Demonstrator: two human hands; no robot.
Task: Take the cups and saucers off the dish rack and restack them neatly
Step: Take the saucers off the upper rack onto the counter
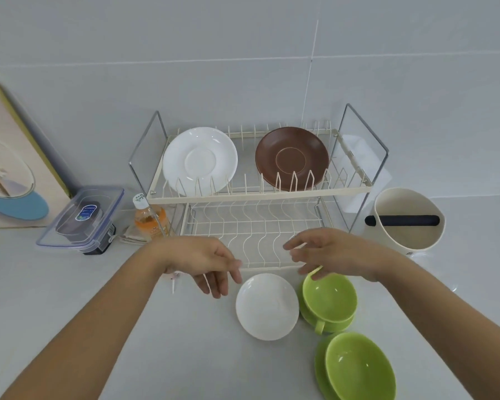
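I see the grey counter [70, 298] filling the lower half, and on it, at 12 o'clock from my hands, stands the two-level wire dish rack [257, 194]. On its upper level a white saucer [199, 161] leans at the left and a brown saucer [292, 157] leans at the right, both standing on edge between the prongs. At 10 o'clock a framed picture [9, 163] leans on the wall, with a clear plastic box [81, 220] and an orange bottle [149, 217] beside it. At 2 o'clock is a cream tub [406, 220] with a dark bar across.

Near me, at 6 o'clock, a white dish [267, 306] lies flat. Just at its right a green cup [329, 298] sits on a green saucer [309, 317], and a second green cup [360, 368] on its own saucer is at 5 o'clock.

My left hand [205, 261] hangs over the counter with fingers loose and spread, holding nothing. My right hand [329, 252] hovers over the first green cup, fingers relaxed; whether they touch the rim I cannot tell.
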